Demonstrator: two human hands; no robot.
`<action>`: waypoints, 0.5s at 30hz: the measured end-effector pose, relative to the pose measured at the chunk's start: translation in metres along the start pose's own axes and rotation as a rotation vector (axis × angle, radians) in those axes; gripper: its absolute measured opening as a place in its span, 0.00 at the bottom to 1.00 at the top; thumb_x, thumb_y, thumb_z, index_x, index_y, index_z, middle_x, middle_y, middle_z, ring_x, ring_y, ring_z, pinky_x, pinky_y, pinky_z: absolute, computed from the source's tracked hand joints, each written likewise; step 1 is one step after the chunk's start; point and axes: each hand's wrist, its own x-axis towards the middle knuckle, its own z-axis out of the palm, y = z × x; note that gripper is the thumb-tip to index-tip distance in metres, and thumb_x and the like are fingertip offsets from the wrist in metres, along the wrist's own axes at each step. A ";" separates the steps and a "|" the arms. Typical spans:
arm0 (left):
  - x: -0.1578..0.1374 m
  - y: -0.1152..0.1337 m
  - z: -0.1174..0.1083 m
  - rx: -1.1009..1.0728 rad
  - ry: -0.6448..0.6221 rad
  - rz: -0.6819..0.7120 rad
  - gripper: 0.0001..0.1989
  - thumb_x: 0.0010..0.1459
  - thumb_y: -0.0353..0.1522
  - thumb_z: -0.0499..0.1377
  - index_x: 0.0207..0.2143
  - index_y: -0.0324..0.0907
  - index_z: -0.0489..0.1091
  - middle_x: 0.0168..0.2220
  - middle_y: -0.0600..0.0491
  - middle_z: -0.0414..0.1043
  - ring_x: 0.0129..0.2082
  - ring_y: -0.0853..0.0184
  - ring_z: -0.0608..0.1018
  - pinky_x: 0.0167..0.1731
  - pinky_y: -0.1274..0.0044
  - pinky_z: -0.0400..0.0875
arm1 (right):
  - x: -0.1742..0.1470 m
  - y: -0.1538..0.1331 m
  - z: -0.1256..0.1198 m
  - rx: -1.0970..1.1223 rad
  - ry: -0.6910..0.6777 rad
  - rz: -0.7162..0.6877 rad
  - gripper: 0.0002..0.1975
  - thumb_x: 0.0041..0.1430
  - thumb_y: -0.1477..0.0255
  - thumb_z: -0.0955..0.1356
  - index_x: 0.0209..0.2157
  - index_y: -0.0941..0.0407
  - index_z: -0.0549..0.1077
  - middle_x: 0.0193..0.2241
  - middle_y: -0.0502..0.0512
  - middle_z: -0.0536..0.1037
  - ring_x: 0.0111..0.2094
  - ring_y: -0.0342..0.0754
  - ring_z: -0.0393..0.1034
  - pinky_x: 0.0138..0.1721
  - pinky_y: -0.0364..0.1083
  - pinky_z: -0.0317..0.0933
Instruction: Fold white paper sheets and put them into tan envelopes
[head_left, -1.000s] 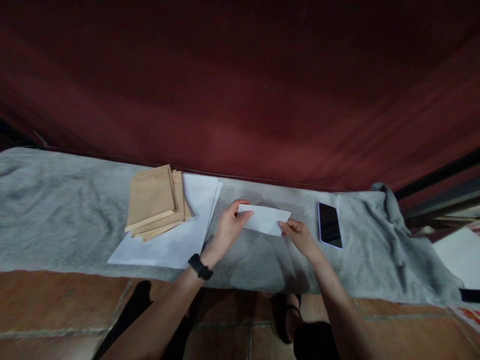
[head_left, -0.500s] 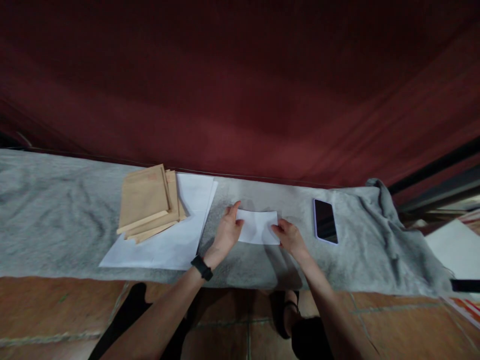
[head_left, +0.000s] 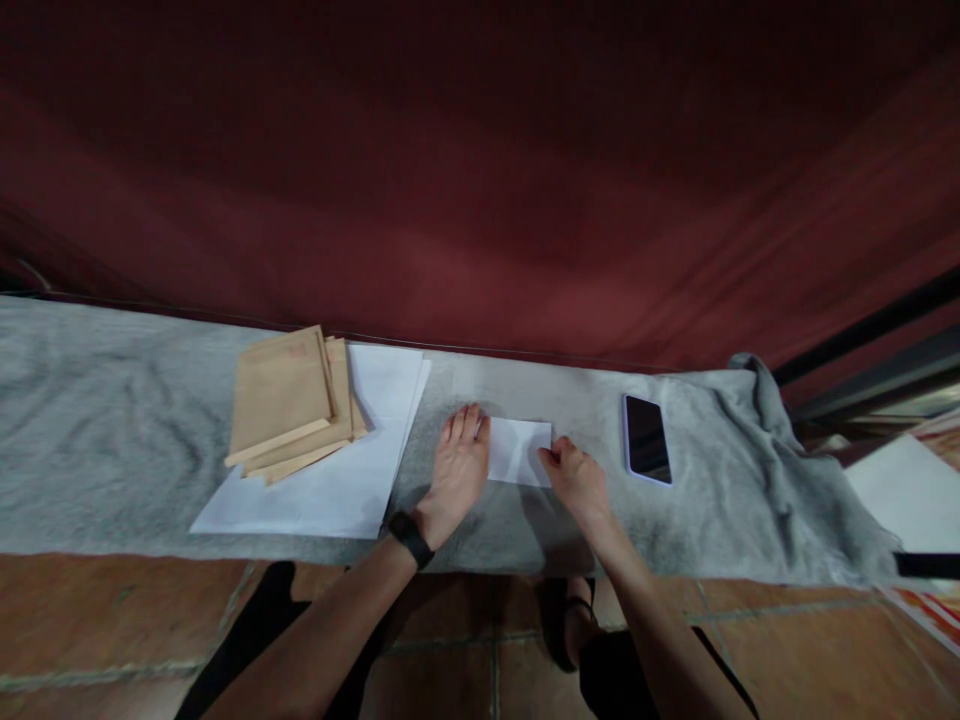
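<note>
A small rectangle of folded white paper [head_left: 520, 452] lies on the grey cloth in front of me. My left hand [head_left: 461, 460], with a black watch on its wrist, rests palm down over the paper's left end. Its fingers are stretched out side by side and hide that end. At the opposite edge, my right hand [head_left: 577, 472] pinches the paper between thumb and curled fingers. A faint crease or light band runs down the visible part of the sheet.
To the left, several brown envelopes [head_left: 281, 395] are stacked on large white sheets [head_left: 337, 500]. A phone [head_left: 647, 440] with a pale purple edge lies right of my right hand. The grey cloth [head_left: 112, 430] is rumpled at both ends. Behind rises a dark red curtain-like surface [head_left: 480, 220].
My left hand has turned from pinching the paper's left edge to lying flat over that end. Less of the paper shows. My right hand stays at the right edge.
</note>
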 end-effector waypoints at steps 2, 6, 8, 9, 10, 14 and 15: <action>-0.005 0.008 0.007 -0.011 -0.002 0.053 0.23 0.70 0.31 0.47 0.64 0.33 0.63 0.70 0.37 0.56 0.70 0.52 0.59 0.67 0.57 0.55 | -0.001 0.000 0.000 0.015 0.049 0.019 0.13 0.70 0.63 0.64 0.44 0.56 0.74 0.33 0.57 0.82 0.36 0.53 0.79 0.36 0.46 0.64; -0.014 0.020 0.022 -0.029 -0.026 0.079 0.27 0.71 0.37 0.46 0.68 0.34 0.57 0.72 0.40 0.51 0.72 0.53 0.53 0.69 0.55 0.48 | -0.002 -0.007 0.006 0.195 0.233 -0.145 0.15 0.71 0.67 0.60 0.50 0.59 0.73 0.44 0.63 0.81 0.46 0.54 0.77 0.49 0.50 0.68; -0.016 0.022 0.028 -0.019 -0.041 0.086 0.28 0.70 0.35 0.46 0.69 0.34 0.55 0.72 0.40 0.51 0.72 0.53 0.53 0.70 0.54 0.47 | -0.004 -0.016 0.015 0.341 0.281 -0.295 0.19 0.72 0.65 0.58 0.55 0.60 0.71 0.52 0.66 0.78 0.55 0.54 0.72 0.57 0.52 0.65; -0.016 0.022 0.030 -0.013 -0.053 0.091 0.28 0.70 0.34 0.45 0.69 0.34 0.54 0.72 0.39 0.50 0.72 0.53 0.53 0.69 0.54 0.48 | -0.006 -0.022 0.021 0.409 0.280 -0.368 0.22 0.73 0.64 0.57 0.59 0.61 0.69 0.56 0.66 0.75 0.59 0.53 0.69 0.60 0.53 0.63; -0.016 0.022 0.033 -0.008 -0.066 0.093 0.28 0.69 0.32 0.45 0.69 0.34 0.54 0.72 0.39 0.50 0.72 0.52 0.53 0.69 0.53 0.48 | -0.008 -0.027 0.027 0.451 0.271 -0.424 0.24 0.74 0.63 0.55 0.62 0.60 0.66 0.60 0.66 0.72 0.62 0.52 0.65 0.63 0.53 0.61; -0.016 0.021 0.041 -0.001 -0.082 0.103 0.30 0.67 0.29 0.45 0.70 0.37 0.53 0.72 0.40 0.50 0.73 0.53 0.52 0.69 0.53 0.50 | -0.017 -0.041 0.050 0.408 0.229 -0.496 0.29 0.75 0.60 0.51 0.68 0.60 0.59 0.68 0.64 0.63 0.69 0.52 0.54 0.68 0.59 0.52; -0.017 0.021 0.042 0.000 -0.078 0.107 0.31 0.66 0.29 0.45 0.71 0.38 0.52 0.72 0.41 0.50 0.73 0.54 0.52 0.69 0.53 0.49 | -0.018 -0.042 0.053 0.370 0.225 -0.492 0.29 0.75 0.61 0.50 0.69 0.60 0.58 0.69 0.64 0.61 0.70 0.52 0.53 0.69 0.60 0.50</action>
